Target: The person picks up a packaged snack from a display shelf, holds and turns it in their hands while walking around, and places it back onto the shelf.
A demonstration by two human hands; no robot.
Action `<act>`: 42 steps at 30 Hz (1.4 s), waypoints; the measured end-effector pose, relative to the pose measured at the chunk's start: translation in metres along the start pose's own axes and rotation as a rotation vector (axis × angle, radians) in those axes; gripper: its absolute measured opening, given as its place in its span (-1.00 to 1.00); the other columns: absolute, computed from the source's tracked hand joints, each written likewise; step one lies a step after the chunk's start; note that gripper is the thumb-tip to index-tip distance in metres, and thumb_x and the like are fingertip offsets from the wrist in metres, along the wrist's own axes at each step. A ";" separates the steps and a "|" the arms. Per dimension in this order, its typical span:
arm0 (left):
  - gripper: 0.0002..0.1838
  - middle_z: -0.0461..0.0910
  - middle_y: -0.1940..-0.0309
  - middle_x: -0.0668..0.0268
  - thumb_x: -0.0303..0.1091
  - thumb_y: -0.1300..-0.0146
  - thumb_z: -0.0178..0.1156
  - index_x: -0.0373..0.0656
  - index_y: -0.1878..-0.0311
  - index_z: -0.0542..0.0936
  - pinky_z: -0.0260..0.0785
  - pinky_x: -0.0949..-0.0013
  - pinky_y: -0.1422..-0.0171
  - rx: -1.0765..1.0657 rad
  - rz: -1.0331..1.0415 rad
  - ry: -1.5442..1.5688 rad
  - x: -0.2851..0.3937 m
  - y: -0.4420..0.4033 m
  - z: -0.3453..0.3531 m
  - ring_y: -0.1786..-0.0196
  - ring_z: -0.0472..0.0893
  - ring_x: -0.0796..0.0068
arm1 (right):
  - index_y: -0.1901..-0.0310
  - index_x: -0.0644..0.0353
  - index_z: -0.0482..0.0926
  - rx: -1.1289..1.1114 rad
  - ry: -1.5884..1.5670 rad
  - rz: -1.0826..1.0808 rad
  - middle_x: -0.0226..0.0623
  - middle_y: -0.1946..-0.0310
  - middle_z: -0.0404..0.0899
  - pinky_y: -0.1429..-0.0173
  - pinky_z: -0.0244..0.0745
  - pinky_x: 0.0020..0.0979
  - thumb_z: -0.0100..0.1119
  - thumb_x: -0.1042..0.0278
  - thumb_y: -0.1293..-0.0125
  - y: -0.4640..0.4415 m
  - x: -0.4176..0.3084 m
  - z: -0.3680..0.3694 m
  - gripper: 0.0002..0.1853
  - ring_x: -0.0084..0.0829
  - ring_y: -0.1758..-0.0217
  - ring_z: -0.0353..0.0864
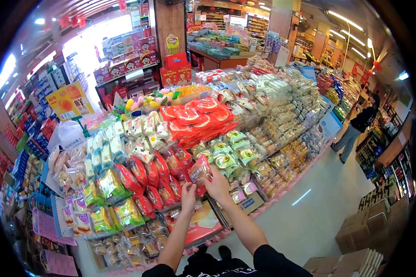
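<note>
In the head view, the round lens border blacks out the corners, and the person's dark sleeves (pixel 275 261) are cut off at the bottom. The right grip (pixel 217 185) is closed around the right side of a red packet (pixel 200 171), and the left grip (pixel 188 196) pinches its lower left edge; the fingers cover part of it, its print is too small to read, and the contents behind the clear window are hard to make out. The packet is held above the front of a display surface (pixel 291 183), mostly hidden under heaped goods and edged with frilled pink trim. Beneath the forearms, a flat red box (pixel 202 225) shows only in part. Just left of the hands lie plump red-and-clear pouches (pixel 136 169) in slanting rows; to the right are crinkled pale green bags (pixel 226 159). Behind, glossy, pillow-shaped red bags (pixel 194 117) form a mound. Brown cardboard cartons (pixel 367 226), boxy and dull, stand at lower right, partly lost in the dark border.
</note>
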State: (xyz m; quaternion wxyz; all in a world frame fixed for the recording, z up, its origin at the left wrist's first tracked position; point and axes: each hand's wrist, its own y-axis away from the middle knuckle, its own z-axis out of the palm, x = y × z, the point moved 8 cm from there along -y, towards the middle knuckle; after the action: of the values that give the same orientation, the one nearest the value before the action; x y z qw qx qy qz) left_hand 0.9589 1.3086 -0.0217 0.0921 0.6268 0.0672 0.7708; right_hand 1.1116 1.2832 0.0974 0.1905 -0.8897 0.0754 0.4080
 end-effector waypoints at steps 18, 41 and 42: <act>-0.55 0.61 0.21 -0.08 -0.05 -0.46 0.03 -0.35 0.01 0.48 0.40 0.16 0.02 0.227 0.079 -0.699 -0.015 0.259 0.024 0.09 0.62 0.11 | -0.28 0.29 0.33 -0.824 -0.854 0.325 -0.25 -0.08 0.52 -0.23 0.42 -0.37 0.40 0.20 -0.22 0.243 0.083 -0.032 -0.32 -0.46 -0.12 0.50; -0.56 0.65 0.27 -0.07 -0.08 -0.45 0.05 -0.39 0.06 0.54 0.45 0.07 0.13 0.888 0.195 -0.500 -0.013 0.523 -0.292 0.22 0.66 -0.03 | -0.14 0.27 0.49 -1.042 -0.741 0.043 -0.29 0.04 0.64 -0.13 0.48 -0.39 0.29 0.09 -0.33 0.493 -0.144 0.144 -0.51 -0.53 0.01 0.59; -0.55 0.66 0.27 -0.03 -0.07 -0.45 0.05 -0.39 0.06 0.54 0.45 0.11 0.12 0.907 0.201 -0.429 -0.017 0.538 -0.307 0.21 0.65 0.07 | -0.13 0.27 0.49 -1.052 -0.735 0.019 -0.28 0.05 0.65 -0.12 0.49 -0.38 0.30 0.08 -0.32 0.507 -0.158 0.146 -0.51 -0.52 0.03 0.60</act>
State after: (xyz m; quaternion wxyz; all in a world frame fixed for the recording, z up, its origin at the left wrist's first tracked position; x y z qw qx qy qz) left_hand 0.6308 0.7841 0.0170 -0.2518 0.7511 0.3140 0.5233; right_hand 0.7592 0.8739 -0.0109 -0.2618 -0.6655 -0.1973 0.6706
